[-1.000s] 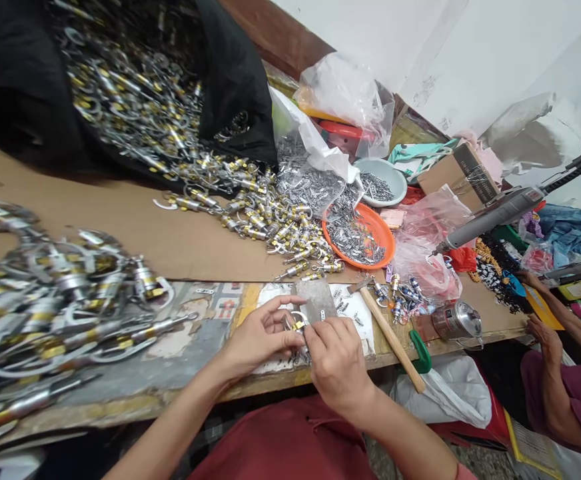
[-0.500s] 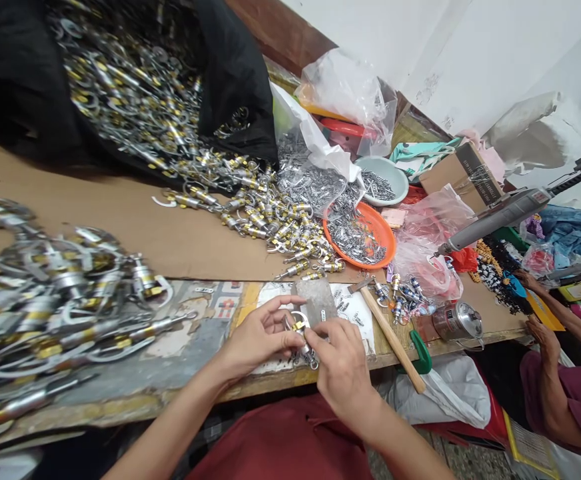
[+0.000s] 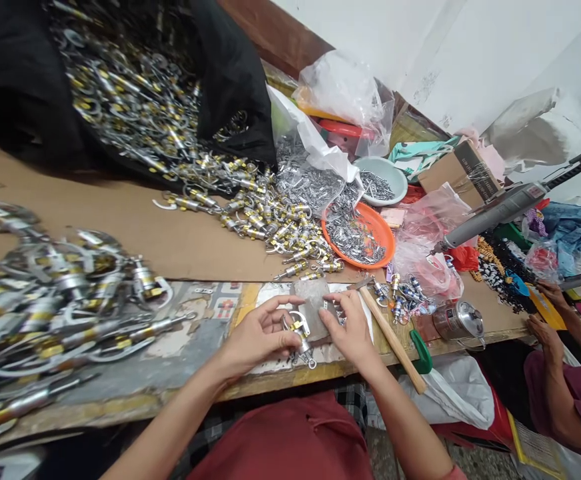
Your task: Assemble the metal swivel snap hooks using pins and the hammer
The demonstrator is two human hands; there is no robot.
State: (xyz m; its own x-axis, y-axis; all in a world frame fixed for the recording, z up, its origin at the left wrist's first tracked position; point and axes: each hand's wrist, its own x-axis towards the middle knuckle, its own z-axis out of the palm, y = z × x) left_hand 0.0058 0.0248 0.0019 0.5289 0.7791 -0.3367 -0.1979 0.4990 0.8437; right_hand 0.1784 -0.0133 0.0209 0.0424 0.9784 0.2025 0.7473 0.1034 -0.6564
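Observation:
My left hand is closed on a small silver-and-yellow metal keychain, which has a curved hook at the top and a little ring at its lower end. The keychain is tilted over the near part of a grey metal block. At that block's right side, my right hand has thumb and forefinger at a tiny metal tag, seemingly pinching it. White printed paper lies under the block. A wooden-handled hammer rests just right of my right hand.
Many similar keychains lie left and spill from a black bag. An orange bowl holds small metal parts. A grey power screwdriver hangs at right above a lidded cup. Another person's hands are at far right.
My right hand has left the keychain and moved right and up to the metal tag on the block. The left hand keeps the keychain in nearly the same place.

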